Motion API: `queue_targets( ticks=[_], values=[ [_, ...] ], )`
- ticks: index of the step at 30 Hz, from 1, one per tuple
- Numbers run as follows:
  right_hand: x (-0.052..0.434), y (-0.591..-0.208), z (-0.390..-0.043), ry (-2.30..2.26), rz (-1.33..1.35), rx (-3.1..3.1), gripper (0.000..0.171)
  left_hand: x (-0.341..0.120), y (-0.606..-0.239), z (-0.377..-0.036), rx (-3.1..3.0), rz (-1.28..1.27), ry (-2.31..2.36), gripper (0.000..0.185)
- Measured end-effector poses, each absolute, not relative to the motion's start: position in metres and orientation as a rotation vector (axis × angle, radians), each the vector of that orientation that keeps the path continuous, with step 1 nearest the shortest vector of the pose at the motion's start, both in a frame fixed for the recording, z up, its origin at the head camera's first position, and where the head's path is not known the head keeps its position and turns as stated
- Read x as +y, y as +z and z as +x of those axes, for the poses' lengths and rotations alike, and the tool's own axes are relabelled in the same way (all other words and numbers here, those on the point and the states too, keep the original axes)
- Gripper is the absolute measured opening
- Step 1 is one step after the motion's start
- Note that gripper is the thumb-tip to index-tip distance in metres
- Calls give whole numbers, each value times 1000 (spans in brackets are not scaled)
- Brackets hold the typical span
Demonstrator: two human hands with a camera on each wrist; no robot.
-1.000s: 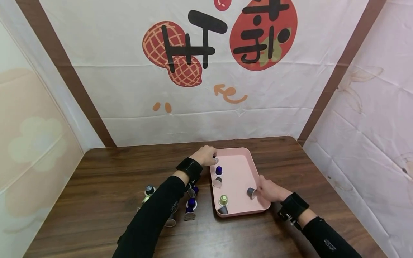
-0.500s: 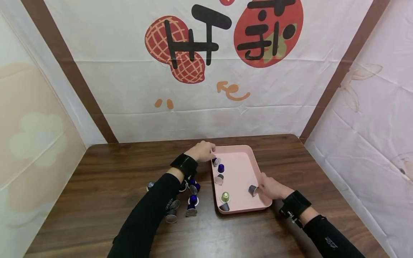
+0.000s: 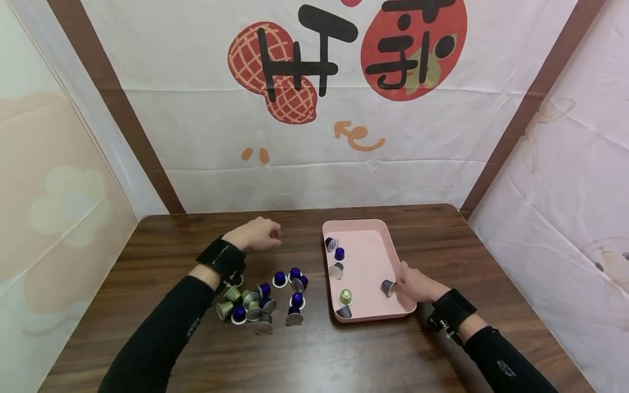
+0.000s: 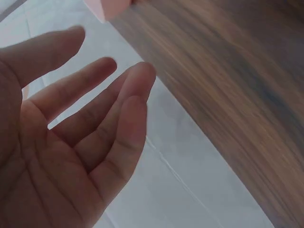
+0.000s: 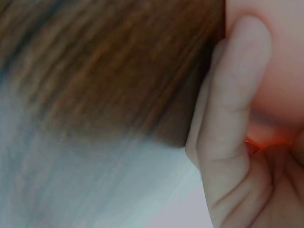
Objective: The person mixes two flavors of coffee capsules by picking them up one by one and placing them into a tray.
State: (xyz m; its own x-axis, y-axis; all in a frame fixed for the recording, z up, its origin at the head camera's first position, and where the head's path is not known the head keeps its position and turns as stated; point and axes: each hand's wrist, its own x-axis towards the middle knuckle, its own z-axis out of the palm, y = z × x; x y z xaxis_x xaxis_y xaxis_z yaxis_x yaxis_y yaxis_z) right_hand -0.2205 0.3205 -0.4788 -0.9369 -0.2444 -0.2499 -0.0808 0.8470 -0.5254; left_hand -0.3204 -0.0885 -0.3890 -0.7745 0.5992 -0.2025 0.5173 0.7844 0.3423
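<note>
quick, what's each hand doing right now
Left hand: open, empty, above the table.
Right hand: fingers pinch a grey capsule lying in the pink tray.

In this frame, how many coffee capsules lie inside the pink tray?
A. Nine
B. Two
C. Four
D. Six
D. The head view shows six capsules in the pink tray: four along its left side, a grey one at the near left corner, and a dark one at the right hand.
</note>
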Motion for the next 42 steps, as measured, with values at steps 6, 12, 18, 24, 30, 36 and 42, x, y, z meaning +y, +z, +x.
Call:
queue_targets(
  ticks=[6, 12, 18, 24, 30, 36, 42],
  values=[
    [320, -478, -221, -731, -256, 2719, 24, -130, -395, -296, 2608, 790, 367, 18],
    [319, -474, -219, -754, -288, 2713, 21, -156, -404, -277, 2607, 658, 314, 49],
    [319, -472, -220, -769, -300, 2727, 17, -161, -412, -271, 2619, 598, 310, 57],
    [320, -477, -221, -766, -268, 2726, 21, -162, -424, -268, 2622, 594, 326, 22],
    [320, -478, -220, -774, -247, 2717, 28, -164, -428, -266, 2638, 573, 332, 14],
    [319, -477, -220, -767, -241, 2720, 29, -163, -431, -267, 2632, 569, 385, 13],
    [319, -478, -221, -761, -259, 2732, 23, -165, -438, -272, 2657, 583, 408, 12]
  ],
)
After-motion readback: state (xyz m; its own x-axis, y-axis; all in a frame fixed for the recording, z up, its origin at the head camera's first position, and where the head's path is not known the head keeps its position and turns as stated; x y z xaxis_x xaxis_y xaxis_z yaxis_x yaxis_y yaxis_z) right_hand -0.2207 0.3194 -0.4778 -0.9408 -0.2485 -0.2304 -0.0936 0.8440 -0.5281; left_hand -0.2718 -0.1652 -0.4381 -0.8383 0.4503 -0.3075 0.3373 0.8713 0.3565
